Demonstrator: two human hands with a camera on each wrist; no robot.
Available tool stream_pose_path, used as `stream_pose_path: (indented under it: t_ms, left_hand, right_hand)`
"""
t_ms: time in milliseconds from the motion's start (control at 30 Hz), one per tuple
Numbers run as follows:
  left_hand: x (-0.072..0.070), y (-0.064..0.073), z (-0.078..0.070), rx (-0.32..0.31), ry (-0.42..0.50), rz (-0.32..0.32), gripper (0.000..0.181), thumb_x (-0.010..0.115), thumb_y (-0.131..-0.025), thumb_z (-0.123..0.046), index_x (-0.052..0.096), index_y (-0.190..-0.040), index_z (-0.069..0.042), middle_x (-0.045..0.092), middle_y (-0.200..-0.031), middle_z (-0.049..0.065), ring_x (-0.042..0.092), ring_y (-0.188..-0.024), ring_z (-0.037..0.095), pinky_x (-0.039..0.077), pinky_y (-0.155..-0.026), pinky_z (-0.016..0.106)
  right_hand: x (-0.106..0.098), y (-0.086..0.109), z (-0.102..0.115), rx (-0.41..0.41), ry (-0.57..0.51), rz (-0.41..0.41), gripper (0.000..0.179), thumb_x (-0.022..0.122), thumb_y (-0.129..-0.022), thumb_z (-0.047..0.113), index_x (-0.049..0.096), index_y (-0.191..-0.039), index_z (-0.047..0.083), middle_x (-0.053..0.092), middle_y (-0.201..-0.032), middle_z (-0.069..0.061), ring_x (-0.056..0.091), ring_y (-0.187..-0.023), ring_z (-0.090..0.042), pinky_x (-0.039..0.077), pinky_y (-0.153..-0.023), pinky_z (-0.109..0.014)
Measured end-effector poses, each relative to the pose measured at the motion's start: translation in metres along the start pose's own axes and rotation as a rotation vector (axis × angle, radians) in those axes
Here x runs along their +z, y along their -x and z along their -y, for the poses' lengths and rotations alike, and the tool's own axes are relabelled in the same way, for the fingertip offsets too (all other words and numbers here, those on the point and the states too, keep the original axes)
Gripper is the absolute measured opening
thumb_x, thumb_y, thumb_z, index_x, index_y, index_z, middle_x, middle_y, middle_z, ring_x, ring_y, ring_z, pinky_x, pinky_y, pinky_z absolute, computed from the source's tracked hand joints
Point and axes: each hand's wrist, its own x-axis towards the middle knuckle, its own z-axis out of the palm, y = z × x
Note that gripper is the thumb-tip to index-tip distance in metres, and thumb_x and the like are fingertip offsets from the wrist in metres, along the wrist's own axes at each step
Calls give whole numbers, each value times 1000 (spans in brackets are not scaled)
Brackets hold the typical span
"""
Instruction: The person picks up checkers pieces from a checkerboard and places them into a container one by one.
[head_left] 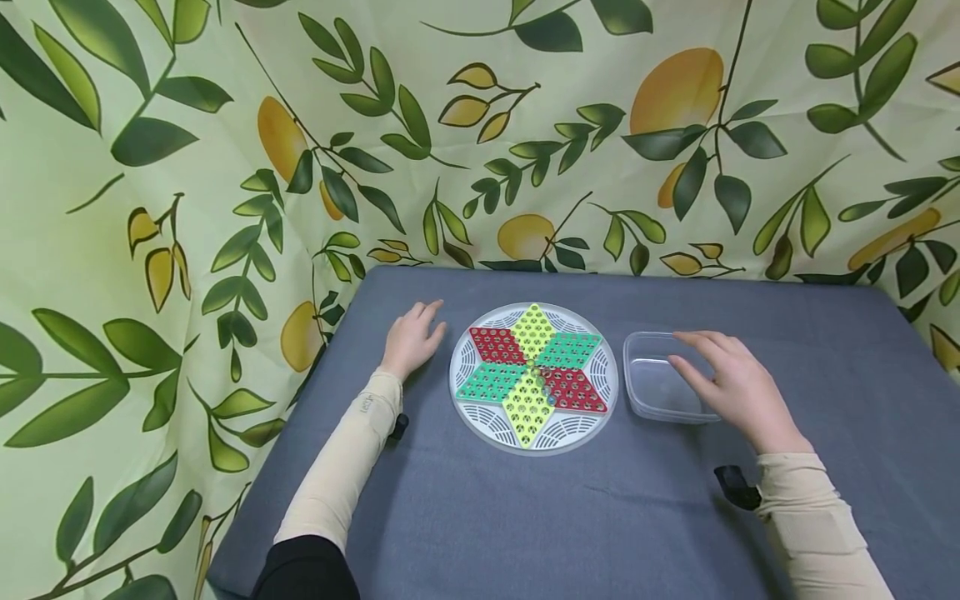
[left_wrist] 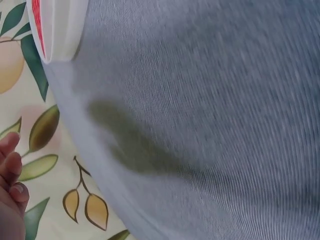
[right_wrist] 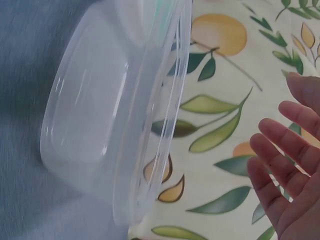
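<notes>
A round white Chinese checkers board (head_left: 487, 427) with a red, green and yellow star lies flat on the table. Several small glassy marbles (head_left: 551, 400) sit in its holes from the centre toward the lower right. To the board's left, my left hand (head_left: 412, 337) hovers with relaxed fingers and holds nothing; its fingertips (left_wrist: 11, 167) show at the edge of the left wrist view. A clear plastic container (head_left: 656, 387) stands right of the board. My right hand (head_left: 731, 387) is over its right side, fingers loosely spread and nothing in them, as the right wrist view also shows.
Grey-blue cloth covers the table (head_left: 540, 517). Behind and to the left hangs a pale curtain (head_left: 465, 183) printed with leaves and fruit. Dark wrist devices (head_left: 738, 487) sit under both cream sleeves (head_left: 813, 521).
</notes>
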Motion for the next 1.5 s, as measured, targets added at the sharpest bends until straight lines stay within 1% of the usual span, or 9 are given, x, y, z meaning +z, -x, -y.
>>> stream_pose_path:
  t_ms: [233, 400, 567, 633, 733, 900, 1167, 1333, 1500]
  left_hand:
    - [8, -3, -9, -23, 23, 35, 41, 52, -94, -26, 53, -132, -10, 61, -103, 11, 58, -83, 24, 46, -74, 40]
    - [16, -6, -15, -79, 78, 91, 42, 50, -96, -27, 51, -134, -9, 59, -100, 11, 55, -82, 23, 46, -77, 41]
    - [23, -6, -19, -117, 82, 159, 43, 48, -97, -29, 50, -135, -11, 58, -96, 10, 52, -79, 22, 44, -79, 41]
    - [25, -6, -21, -121, 83, 182, 43, 47, -97, -29, 49, -136, -11, 59, -101, 11, 54, -83, 23, 44, -83, 42]
    - [27, -7, -25, -128, 90, 205, 42, 45, -98, -29, 49, -136, -11, 59, -114, 13, 58, -99, 26, 43, -93, 44]
    - [31, -9, -31, -145, 81, 229, 40, 39, -100, -26, 47, -137, -11, 55, -127, 15, 53, -117, 30, 40, -99, 46]
    - [38, -7, -34, -192, 28, 258, 40, 37, -101, -26, 47, -138, -13, 54, -129, 14, 51, -118, 30, 40, -93, 45]
    - [40, -7, -34, -219, 19, 338, 43, 34, -102, -28, 40, -142, -16, 51, -130, 16, 49, -120, 31, 37, -96, 46]
    - [43, -7, -34, -229, 31, 369, 44, 32, -102, -30, 36, -145, -25, 52, -121, 16, 53, -109, 30, 37, -90, 44]
  right_hand:
    - [12, -2, 17, -58, -51, -49, 33, 66, -86, 20, 63, -116, 6, 63, -112, -16, 53, -108, -34, 41, -86, -52]
    - [22, -3, 25, -80, -63, -51, 33, 66, -87, 19, 63, -116, 6, 64, -110, -14, 55, -107, -31, 42, -86, -49]
    - [33, -4, 32, -116, -75, -57, 31, 66, -86, 18, 64, -114, 4, 65, -108, -14, 56, -102, -31, 45, -84, -48]
    - [38, -5, 36, -119, -85, -53, 31, 66, -86, 18, 64, -114, 5, 65, -106, -13, 57, -100, -30, 46, -82, -48]
    - [44, -7, 40, -131, -94, -44, 29, 66, -86, 18, 65, -113, 6, 65, -104, -11, 58, -97, -28, 46, -80, -47]
    - [56, -9, 47, -160, -123, -37, 26, 67, -85, 17, 67, -109, 6, 66, -99, -9, 59, -91, -24, 47, -78, -44]
    - [76, -5, 62, -125, -177, 14, 25, 66, -86, 21, 68, -108, 9, 67, -95, -3, 60, -85, -18, 49, -72, -36]
    - [90, -3, 66, -116, -226, 33, 28, 68, -85, 19, 68, -110, 7, 64, -86, 0, 55, -75, -10, 46, -66, -27]
    - [104, -2, 68, -77, -290, 74, 26, 70, -84, 19, 68, -107, 7, 62, -84, 2, 52, -73, -6, 45, -66, -24]
